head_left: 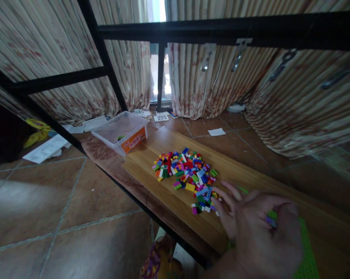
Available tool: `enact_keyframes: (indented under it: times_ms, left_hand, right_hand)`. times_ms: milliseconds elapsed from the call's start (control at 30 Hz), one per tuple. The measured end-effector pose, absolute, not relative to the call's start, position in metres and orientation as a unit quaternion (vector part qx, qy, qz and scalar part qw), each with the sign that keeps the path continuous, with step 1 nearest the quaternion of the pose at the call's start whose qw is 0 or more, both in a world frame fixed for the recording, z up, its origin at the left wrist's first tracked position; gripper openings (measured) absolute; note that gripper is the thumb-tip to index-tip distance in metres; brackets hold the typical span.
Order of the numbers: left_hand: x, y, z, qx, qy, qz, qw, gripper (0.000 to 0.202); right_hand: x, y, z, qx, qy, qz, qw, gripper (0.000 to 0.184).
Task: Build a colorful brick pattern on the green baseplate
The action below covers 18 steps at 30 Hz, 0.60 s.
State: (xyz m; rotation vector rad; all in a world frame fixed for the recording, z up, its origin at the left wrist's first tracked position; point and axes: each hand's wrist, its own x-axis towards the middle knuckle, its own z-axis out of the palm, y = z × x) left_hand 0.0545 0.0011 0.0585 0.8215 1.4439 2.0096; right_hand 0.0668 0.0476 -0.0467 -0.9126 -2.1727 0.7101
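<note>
In the foreground on the right, my left hand [264, 236] is closed, its thumb and index finger curled round a small purple toy brick [270, 221]. Partly hidden behind it, my right hand [228, 205] has its fingers spread at the near right edge of a heap of toy bricks [189, 170]. I cannot tell whether those fingertips touch a brick. The heap mixes many colours, with a yellow brick [190, 187] and a light blue one [209, 193] close to the fingers. A green baseplate [307, 252] lies beneath and beyond my hands, mostly covered by them.
The bricks lie on a long wooden board [145, 178]. At its far left end stands a clear plastic box [119, 130] with an orange label and some bricks inside. A black metal frame [105, 66] crosses overhead and along the left. Curtains [198, 85] hang behind; papers lie on the tiled floor [105, 190].
</note>
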Motion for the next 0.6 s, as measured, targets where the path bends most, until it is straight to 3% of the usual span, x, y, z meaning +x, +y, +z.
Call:
enact_keyframes:
  times_ms: [100,233,600]
  left_hand:
    - [0.048,-0.001,0.06,0.342,0.525,0.753,0.204,0.018]
    - [0.045,-0.001,0.061,0.378,0.523,0.752,0.132,0.017]
    - [0.044,0.0,0.062,0.379,0.531,0.744,0.147,0.017]
  right_hand:
    - [0.04,0.038,-0.034,-0.244,-0.912,0.208,0.256,0.021]
    - [0.011,0.033,-0.02,-0.218,-0.949,0.137,0.183,0.016]
    - [0.005,0.035,-0.017,-0.217,-0.949,0.157,0.163,0.014]
